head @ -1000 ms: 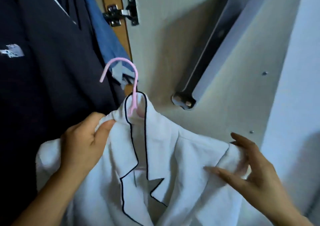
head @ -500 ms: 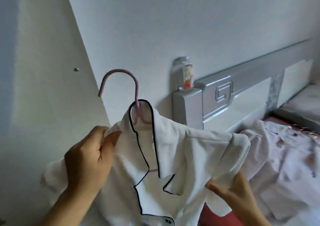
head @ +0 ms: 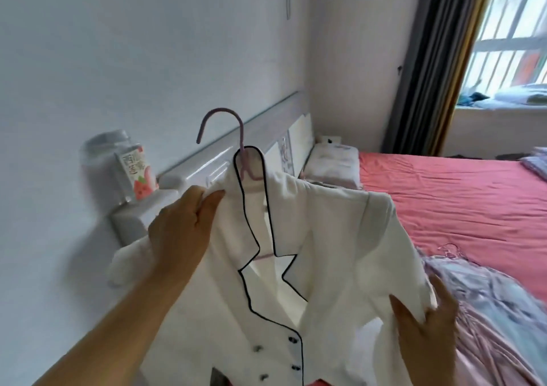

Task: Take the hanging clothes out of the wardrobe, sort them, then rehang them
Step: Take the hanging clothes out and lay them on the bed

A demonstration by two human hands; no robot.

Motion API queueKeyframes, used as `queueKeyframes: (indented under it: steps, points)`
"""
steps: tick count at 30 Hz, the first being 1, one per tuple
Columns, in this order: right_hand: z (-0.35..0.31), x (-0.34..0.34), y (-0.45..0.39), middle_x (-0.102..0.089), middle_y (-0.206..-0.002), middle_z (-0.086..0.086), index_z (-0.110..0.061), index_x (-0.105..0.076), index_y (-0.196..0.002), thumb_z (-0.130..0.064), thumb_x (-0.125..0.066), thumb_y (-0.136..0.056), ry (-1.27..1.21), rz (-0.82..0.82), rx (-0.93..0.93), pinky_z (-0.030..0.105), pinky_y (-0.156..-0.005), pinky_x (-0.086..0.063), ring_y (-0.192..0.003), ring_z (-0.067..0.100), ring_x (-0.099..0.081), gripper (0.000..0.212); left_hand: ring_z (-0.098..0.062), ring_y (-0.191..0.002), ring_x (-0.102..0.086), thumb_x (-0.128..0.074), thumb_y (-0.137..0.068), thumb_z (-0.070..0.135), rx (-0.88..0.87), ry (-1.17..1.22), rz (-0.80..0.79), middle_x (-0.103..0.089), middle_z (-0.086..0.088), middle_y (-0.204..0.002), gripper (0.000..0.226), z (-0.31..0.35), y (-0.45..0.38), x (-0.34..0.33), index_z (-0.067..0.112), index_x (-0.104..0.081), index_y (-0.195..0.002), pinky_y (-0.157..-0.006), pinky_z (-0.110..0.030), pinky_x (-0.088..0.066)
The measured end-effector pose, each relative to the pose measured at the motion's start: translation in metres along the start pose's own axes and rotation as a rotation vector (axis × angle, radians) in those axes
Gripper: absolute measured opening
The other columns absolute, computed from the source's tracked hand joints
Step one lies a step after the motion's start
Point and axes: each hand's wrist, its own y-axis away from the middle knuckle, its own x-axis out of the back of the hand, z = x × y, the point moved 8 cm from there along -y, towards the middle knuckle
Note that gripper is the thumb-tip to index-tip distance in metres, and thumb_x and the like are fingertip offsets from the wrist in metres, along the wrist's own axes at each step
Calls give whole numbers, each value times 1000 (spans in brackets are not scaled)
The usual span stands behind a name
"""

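Observation:
A white jacket (head: 331, 237) with dark piping and dark buttons hangs on a pink hanger (head: 233, 137), held up in front of me over the bed's edge. My left hand (head: 183, 223) grips the jacket's left shoulder beside the collar. Lower right, my right hand (head: 426, 335) holds the cloth of the jacket's sleeve between thumb and fingers. The wardrobe is out of view.
A bed with a red sheet (head: 461, 196) fills the right side; pale pink and blue clothes (head: 488, 297) lie on it near my right hand. The grey headboard (head: 213, 161) carries a jar and a small carton (head: 139, 172). Dark curtains (head: 438, 60) and a window stand beyond.
The view has swung from the wardrobe to the bed. The jacket travelled with it in both hands, and my right hand moved from the shoulder down to the sleeve.

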Motion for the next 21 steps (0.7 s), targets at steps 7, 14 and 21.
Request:
queueKeyframes:
  steps: [7,14,21]
  points:
    - [4,-16,-53,-51,-99,-5,-35,-42,-116,-48,-64,-64,224,-7,133,33,-82,-39,-90,22,-52,58,-37,-69,-55,-43,-93,52,-67,139,-157,-52,-7,-62,39,13,-47,-143,18,-42,-73,-60,-33,-32]
    - [71,-49,-145,-54,-102,-3,-36,-40,-106,-10,-75,-75,470,-100,112,28,-77,-34,-97,33,-58,54,-25,-59,-43,-40,-90,51,-102,203,-384,-43,4,-56,45,20,-71,-307,10,-47,-75,-57,-31,-29]
    - [160,-93,-262,-63,-101,12,-25,-47,-117,-2,-65,-79,632,-221,26,32,-70,-33,-97,37,-57,49,-36,-68,-53,-45,-91,56,-12,184,-608,-53,-6,-64,52,-1,-76,-495,6,-48,-74,-60,-36,-35]
